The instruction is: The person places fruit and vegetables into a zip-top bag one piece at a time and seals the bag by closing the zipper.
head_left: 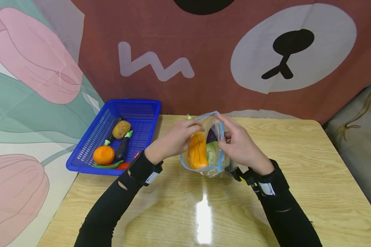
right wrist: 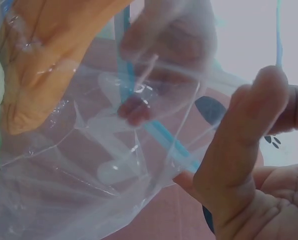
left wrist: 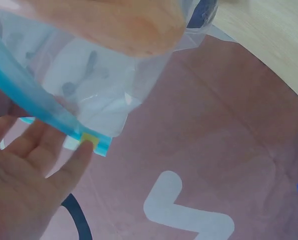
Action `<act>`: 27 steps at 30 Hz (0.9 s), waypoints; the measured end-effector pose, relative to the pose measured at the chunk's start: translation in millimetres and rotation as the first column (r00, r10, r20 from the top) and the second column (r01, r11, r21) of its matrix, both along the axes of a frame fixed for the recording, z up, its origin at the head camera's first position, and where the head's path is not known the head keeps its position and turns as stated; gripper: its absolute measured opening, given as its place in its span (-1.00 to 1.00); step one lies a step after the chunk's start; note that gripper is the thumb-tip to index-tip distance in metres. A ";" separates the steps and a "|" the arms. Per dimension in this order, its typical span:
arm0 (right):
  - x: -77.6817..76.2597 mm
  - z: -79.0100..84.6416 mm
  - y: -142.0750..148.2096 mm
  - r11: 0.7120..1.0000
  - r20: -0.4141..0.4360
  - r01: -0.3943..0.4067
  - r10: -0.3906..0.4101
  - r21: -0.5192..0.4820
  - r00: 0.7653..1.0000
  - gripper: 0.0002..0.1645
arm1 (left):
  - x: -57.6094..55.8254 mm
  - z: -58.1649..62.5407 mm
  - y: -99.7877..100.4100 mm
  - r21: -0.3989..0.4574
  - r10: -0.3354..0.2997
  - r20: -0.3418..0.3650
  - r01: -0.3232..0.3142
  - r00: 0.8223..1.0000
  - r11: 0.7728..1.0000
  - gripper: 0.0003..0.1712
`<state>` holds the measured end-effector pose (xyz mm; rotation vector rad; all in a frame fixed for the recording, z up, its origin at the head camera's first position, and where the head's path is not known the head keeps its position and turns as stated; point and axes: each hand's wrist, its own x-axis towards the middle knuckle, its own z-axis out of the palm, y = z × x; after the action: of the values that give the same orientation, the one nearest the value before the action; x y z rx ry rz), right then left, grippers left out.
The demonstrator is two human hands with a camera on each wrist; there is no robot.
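A clear zip bag (head_left: 214,173) with a blue-edged mouth stands open on the table. Inside it are an orange, grooved, elongated vegetable (head_left: 198,151), a pale green leafy-looking one (head_left: 212,153) and a dark purple one (head_left: 211,136). My left hand (head_left: 177,140) pinches the bag's left rim; in the left wrist view a fingertip lies on a yellow tab (left wrist: 90,140) at the end of the blue strip. On the opposite side, my right hand (head_left: 242,144) holds the rim between thumb and fingers, thumb at the blue edge.
Left of the bag, a blue plastic basket (head_left: 157,111) holds a potato (head_left: 121,129), dark eggplants (head_left: 122,149), an orange round fruit (head_left: 103,155), a green pepper-like strip (head_left: 109,166) and something red (head_left: 123,166). A printed cloth (head_left: 204,85) hangs behind the wooden table (head_left: 284,144).
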<state>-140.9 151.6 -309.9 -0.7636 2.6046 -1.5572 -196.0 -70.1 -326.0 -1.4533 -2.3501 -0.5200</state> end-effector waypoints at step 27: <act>-0.3 -2.0 -1.7 1.000 -0.020 -0.002 0.002 -0.006 1.000 -0.09 | -47.6 9.1 -120.0 0.022 0.481 0.302 -0.510 0.823 0.860 -0.83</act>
<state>-141.2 149.9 -311.9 -0.7857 2.6134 -1.5658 -243.6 -190.0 -316.9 -0.6968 -2.7408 -0.7259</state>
